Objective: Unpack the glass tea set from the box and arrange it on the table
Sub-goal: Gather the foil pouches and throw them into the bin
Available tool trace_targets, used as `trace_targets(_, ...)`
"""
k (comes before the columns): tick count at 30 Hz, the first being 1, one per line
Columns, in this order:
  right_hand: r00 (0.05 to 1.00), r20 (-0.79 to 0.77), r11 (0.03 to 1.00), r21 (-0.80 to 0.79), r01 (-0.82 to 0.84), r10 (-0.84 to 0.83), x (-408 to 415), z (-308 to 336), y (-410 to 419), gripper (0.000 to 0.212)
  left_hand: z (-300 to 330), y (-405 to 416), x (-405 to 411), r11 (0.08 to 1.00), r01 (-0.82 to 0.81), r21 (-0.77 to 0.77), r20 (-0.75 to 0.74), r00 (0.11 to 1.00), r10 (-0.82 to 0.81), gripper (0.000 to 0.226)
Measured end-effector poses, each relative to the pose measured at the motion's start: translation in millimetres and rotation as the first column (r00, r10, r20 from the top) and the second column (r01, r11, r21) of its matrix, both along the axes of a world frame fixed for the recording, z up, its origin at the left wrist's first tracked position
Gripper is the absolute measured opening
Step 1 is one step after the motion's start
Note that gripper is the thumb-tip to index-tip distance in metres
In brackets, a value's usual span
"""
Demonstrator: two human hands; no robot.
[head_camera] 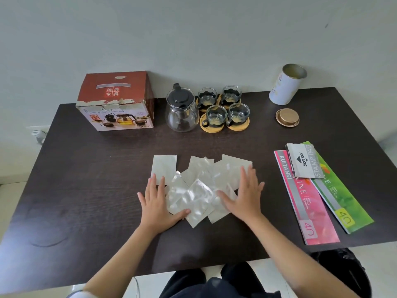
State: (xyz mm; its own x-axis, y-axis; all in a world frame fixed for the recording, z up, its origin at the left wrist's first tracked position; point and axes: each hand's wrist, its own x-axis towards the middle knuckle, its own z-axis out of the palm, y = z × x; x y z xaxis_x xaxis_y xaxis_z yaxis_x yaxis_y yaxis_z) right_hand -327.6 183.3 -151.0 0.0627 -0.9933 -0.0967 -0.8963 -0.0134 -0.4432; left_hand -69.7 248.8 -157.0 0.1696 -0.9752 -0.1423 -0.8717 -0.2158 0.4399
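Dark wooden bench point(86, 168) carried flat silver foil sachets point(199, 181) directly beneath the straight, spread fingers of the left hand point(158, 201) and right hand point(245, 194), while the clear glass teapot point(182, 112) and four glass cups point(223, 108) stood well beyond both hands' fingertips, beside the red cardboard box point(117, 100).

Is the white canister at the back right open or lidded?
Open: the white canister shows a bare mouth, and a gold lid lies beside it.
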Motion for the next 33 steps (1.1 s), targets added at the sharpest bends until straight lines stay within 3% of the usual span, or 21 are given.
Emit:
trace_targets(4, 0.979, -0.083, 0.969, 0.147, 0.197, -0.187, -9, 2, -29, 0.107, -1, -9, 19, 0.99, 0.054, 0.127, 0.102, 0.993, -0.067, 0.147)
trace_targets(8, 0.994, -0.033, 0.988, 0.115, 0.106, -0.103, 15, -6, -13, 0.097, -4, -12, 3, 0.977, 0.132, 0.166, 0.174, 0.972, -0.161, 0.135)
trace_targets(11, 0.994, 0.086, 0.997, 0.054, 0.056, -0.061, 39, -10, 11, 0.09, -7, -8, -28, 0.982, 0.155, 0.108, 0.104, 0.981, -0.166, 0.115)
trace_targets(15, 0.942, 0.318, 0.993, 0.007, 0.114, -0.111, 45, -7, 29, 0.09, -7, 1, -50, 0.999, 0.029, -0.037, -0.133, 0.991, -0.034, 0.105)
trace_targets(17, 0.955, 0.275, 0.992, -0.03, 0.127, -0.113, 34, -7, 40, 0.098, -4, 5, -45, 0.992, -0.049, -0.115, -0.208, 0.978, 0.024, 0.104)
trace_targets(20, 0.996, 0.055, 0.998, 0.001, 0.067, -0.067, 16, -12, 58, 0.114, -2, 5, -33, 0.984, -0.149, -0.099, -0.249, 0.961, 0.121, 0.106)
trace_targets(23, 0.988, -0.134, 0.992, 0.113, -0.063, 0.078, 18, -17, 73, 0.122, -1, 0, -33, 0.989, -0.144, -0.042, -0.269, 0.955, 0.128, 0.103)
trace_targets(25, 0.978, -0.181, 0.986, 0.142, -0.082, 0.108, 29, -20, 73, 0.12, -1, -4, -41, 0.99, -0.134, -0.031, -0.275, 0.954, 0.121, 0.099)
trace_targets(30, 0.986, -0.119, 0.986, 0.132, -0.099, 0.115, 54, -17, 55, 0.111, -2, -10, -54, 0.991, -0.131, -0.021, -0.353, 0.928, 0.116, 0.096)
trace_targets(33, 0.996, 0.039, 0.995, 0.059, -0.08, 0.078, 56, -12, 46, 0.11, -4, -8, -44, 0.993, -0.113, -0.038, -0.443, 0.893, 0.085, 0.092)
